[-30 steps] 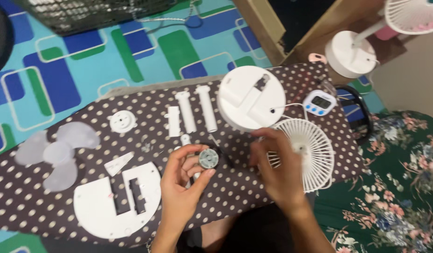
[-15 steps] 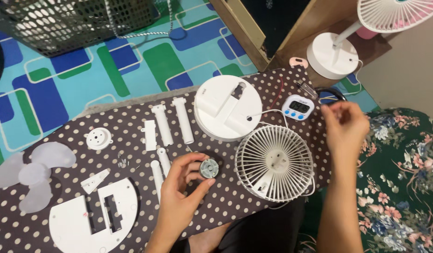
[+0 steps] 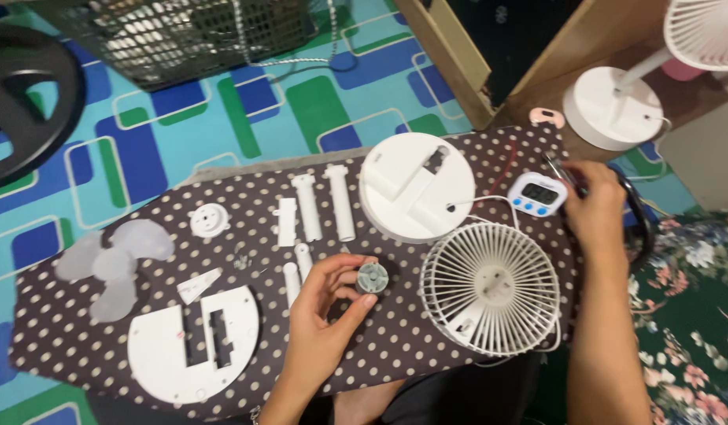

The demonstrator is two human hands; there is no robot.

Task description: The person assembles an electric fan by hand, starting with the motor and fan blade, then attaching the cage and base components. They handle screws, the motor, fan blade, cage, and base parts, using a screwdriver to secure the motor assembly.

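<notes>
My left hand (image 3: 325, 311) grips a small round grey motor (image 3: 372, 277) over the brown polka-dot board (image 3: 395, 346). My right hand (image 3: 596, 205) has reached to the board's right edge, fingers closed around a thin metal tool (image 3: 554, 167) just right of a small white digital timer (image 3: 539, 194). A white fan grille (image 3: 490, 287) lies between my two hands. Behind it is a round white fan base (image 3: 415, 185), with a thin wire running from it.
White tube pieces (image 3: 325, 205), a small round cap (image 3: 209, 219), a translucent fan blade (image 3: 112, 260) and a slotted white base plate (image 3: 192, 342) lie on the board's left. A standing fan's round foot (image 3: 612, 106) stands back right. Floral cloth (image 3: 687, 315) lies at the right.
My right hand left the fan grille and swung out to the right, then settled on the thin tool beside the timer. My left hand kept hold of the motor.
</notes>
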